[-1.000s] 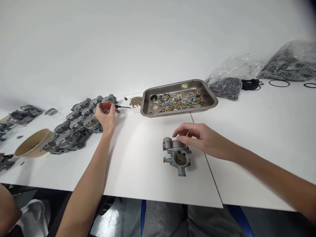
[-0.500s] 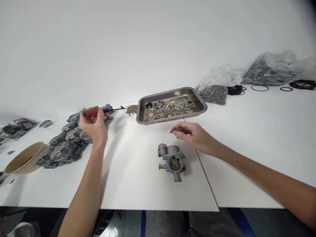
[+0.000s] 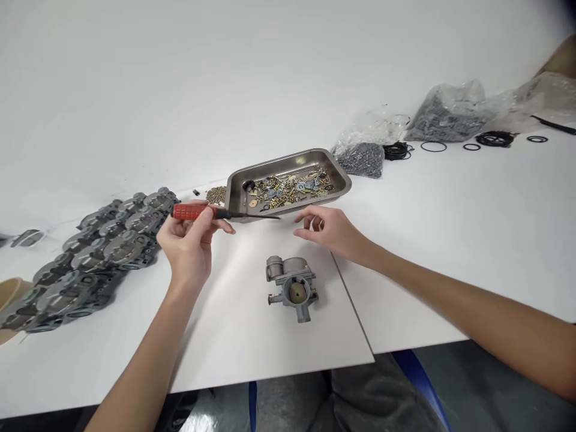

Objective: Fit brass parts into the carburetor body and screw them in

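My left hand (image 3: 191, 237) is closed around the red handle of a screwdriver (image 3: 193, 212). The dark shaft points right, its tip a short way from the fingers of my right hand (image 3: 321, 228). That hand hovers over the table with fingers curled and a gap between thumb and forefinger; nothing shows in it. Below, between the hands, a grey metal carburetor (image 3: 294, 288) rests on the white tabletop, touched by neither. Behind the screwdriver lies a metal tray (image 3: 339, 174) of mixed small brass and grey parts.
Several carburetors (image 3: 130, 243) crowd the left, by a tan bowl (image 3: 13, 294). Small brass pieces (image 3: 216, 194) are heaped beside the tray. Plastic bags of grey parts (image 3: 362, 159) and black rubber rings (image 3: 495, 138) line the back right. A seam (image 3: 353, 306) crosses the tabletop.
My left hand has brought the screwdriver rightward, away from the carburetor pile, towards my right hand. The view has turned right, so the tray and carburetor appear further left.
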The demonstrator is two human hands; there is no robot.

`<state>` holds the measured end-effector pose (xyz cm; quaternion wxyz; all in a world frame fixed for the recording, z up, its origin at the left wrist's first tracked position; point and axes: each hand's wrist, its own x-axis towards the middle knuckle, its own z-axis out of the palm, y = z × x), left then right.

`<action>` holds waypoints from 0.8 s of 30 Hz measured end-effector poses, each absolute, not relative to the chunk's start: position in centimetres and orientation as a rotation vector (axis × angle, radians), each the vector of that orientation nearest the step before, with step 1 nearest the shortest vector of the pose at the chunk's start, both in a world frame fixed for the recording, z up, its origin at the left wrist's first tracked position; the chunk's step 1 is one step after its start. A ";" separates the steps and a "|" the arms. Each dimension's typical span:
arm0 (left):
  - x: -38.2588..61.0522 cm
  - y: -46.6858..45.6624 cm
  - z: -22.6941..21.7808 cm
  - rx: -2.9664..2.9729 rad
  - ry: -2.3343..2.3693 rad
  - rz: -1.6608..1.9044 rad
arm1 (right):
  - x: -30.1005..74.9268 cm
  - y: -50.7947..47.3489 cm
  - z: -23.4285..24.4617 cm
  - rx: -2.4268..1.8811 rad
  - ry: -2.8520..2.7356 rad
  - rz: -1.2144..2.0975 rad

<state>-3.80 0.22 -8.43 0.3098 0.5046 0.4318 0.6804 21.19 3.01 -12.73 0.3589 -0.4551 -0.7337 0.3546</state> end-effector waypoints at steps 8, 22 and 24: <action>-2.6 -0.5 -8.8 1.312 1.034 1.675 | 20.9 2.9 -13.1 -1.182 -1.941 0.837; -2.2 -0.7 -8.9 1.283 1.040 1.657 | 20.8 3.1 -13.5 -1.125 -1.888 0.811; -2.2 -0.8 -8.9 1.285 1.038 1.653 | 20.8 3.1 -13.4 -1.115 -1.880 0.824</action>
